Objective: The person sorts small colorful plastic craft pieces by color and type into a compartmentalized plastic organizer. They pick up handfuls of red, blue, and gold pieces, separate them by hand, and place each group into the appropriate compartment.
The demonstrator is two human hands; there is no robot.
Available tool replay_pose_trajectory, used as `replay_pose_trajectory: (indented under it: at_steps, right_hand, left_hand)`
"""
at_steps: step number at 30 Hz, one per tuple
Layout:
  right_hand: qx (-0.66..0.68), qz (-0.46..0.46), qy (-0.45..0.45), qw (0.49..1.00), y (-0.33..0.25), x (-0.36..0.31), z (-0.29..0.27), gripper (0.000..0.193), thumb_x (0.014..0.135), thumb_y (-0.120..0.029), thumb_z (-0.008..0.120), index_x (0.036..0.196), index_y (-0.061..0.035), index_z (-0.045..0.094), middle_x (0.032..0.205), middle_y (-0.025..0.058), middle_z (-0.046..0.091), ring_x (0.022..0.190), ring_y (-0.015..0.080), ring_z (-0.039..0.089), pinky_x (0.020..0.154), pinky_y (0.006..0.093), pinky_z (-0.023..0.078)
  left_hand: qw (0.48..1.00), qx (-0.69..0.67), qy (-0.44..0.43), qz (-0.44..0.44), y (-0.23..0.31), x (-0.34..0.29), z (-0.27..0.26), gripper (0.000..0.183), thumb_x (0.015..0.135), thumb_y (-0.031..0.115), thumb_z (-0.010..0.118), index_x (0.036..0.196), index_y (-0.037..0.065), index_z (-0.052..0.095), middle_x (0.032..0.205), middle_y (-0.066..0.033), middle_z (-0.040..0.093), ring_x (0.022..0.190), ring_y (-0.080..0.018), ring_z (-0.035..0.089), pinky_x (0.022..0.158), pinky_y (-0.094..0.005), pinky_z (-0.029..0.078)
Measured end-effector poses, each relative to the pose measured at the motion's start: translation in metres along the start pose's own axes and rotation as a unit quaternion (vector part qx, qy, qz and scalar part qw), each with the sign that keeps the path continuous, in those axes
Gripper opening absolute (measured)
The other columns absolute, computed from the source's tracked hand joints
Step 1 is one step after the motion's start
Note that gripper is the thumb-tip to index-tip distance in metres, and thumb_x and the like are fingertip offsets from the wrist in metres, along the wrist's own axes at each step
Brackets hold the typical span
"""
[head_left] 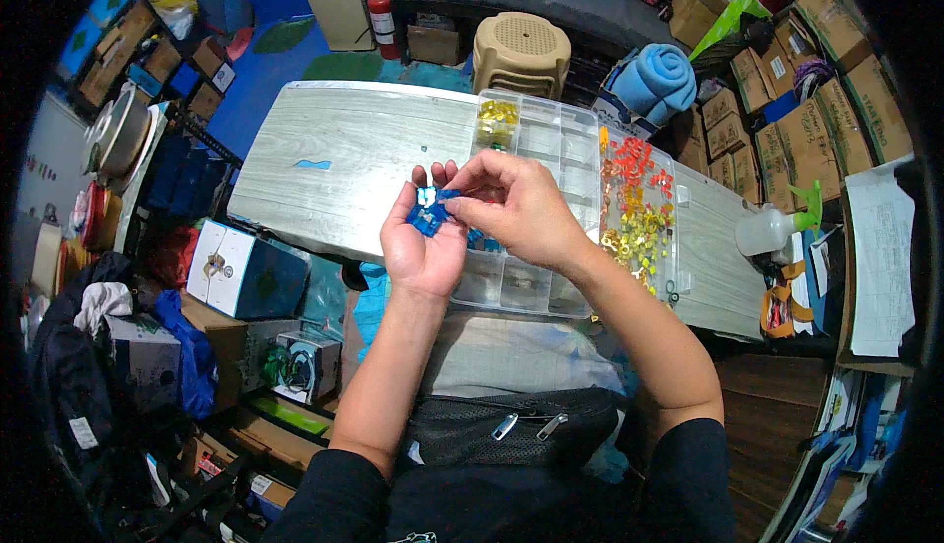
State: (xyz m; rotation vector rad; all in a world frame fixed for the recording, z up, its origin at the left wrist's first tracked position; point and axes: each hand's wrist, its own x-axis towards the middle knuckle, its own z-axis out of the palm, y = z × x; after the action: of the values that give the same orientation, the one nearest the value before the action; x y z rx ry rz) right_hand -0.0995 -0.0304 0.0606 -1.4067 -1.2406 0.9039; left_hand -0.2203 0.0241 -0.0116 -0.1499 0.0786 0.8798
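Observation:
My left hand (425,258) is cupped palm up and holds a small heap of shiny blue pieces (429,216). Over that palm, my right hand (516,204) pinches at one of the blue pieces with thumb and forefinger. Both hands are above the near left part of a clear plastic compartment box (551,297). Yellow pieces (498,122) fill its far left compartment, and more blue pieces (478,239) show partly beneath my right hand. The pieces are too small for me to tell their exact kind.
Right of the box, a clear tray (629,211) holds scattered red, orange and yellow pieces. A blue strip (314,164) lies on the grey wood-grain table (344,115). A spray bottle (772,228) stands at the right end. Beyond the table is a beige stool (521,46).

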Motion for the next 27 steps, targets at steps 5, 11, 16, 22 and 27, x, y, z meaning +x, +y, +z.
replay_pose_trajectory:
  at_steps: [5,11,16,22,27]
  right_hand:
    - [0.192,0.080,-0.016,0.978,0.006,-0.007,-0.022,0.016,0.083,-0.005,0.067,0.095,0.0022,0.060,0.079,0.0059,0.065,0.070,0.0102,0.063,0.064,0.0240,0.053]
    - [-0.037,0.114,-0.040,0.992,0.011,-0.011,-0.040,0.013,0.083,-0.007,0.067,0.094,-0.0004,0.066,0.075,0.0053,0.067,0.063,0.0078,0.062,0.055,0.0238,0.051]
    - [-0.079,0.158,-0.077,0.981,0.005,-0.015,-0.042,0.011,0.083,-0.008,0.067,0.093,-0.0039,0.070,0.076,0.0057,0.069,0.058,0.0088,0.062,0.047,0.0249,0.048]
    - [-0.188,0.062,-0.072,0.977,0.006,-0.011,-0.038,0.014,0.080,-0.012,0.069,0.091,-0.0037,0.071,0.081,0.0121,0.070,0.068,0.0191,0.067,0.059,0.0321,0.051]
    - [-0.267,-0.061,-0.014,0.962,0.006,-0.010,-0.028,0.016,0.076,-0.013,0.070,0.089,-0.0036,0.071,0.080,0.0148,0.067,0.071,0.0253,0.064,0.066,0.0347,0.051]
  left_hand:
    - [0.999,-0.043,0.014,-0.006,0.004,0.001,-0.002,0.022,0.097,0.015,0.043,0.104,0.003,0.059,0.112,-0.0167,0.060,0.114,-0.0295,0.054,0.101,-0.0462,0.042]
    - [0.998,-0.033,0.035,0.046,0.007,0.002,-0.001,0.023,0.097,0.015,0.042,0.101,0.002,0.060,0.107,-0.0163,0.062,0.110,-0.0307,0.057,0.098,-0.0455,0.046]
    - [0.997,-0.027,0.042,0.058,0.008,0.003,-0.002,0.021,0.097,0.017,0.042,0.104,0.003,0.056,0.105,-0.0158,0.059,0.108,-0.0292,0.056,0.097,-0.0441,0.047]
    - [0.999,-0.031,0.013,0.038,0.010,0.003,-0.004,0.024,0.097,0.016,0.041,0.104,0.002,0.060,0.109,-0.0164,0.061,0.112,-0.0308,0.055,0.100,-0.0461,0.044]
    - [0.999,-0.019,-0.010,0.025,0.007,0.001,-0.001,0.027,0.098,0.018,0.037,0.111,0.003,0.056,0.117,-0.0168,0.057,0.120,-0.0314,0.049,0.104,-0.0473,0.039]
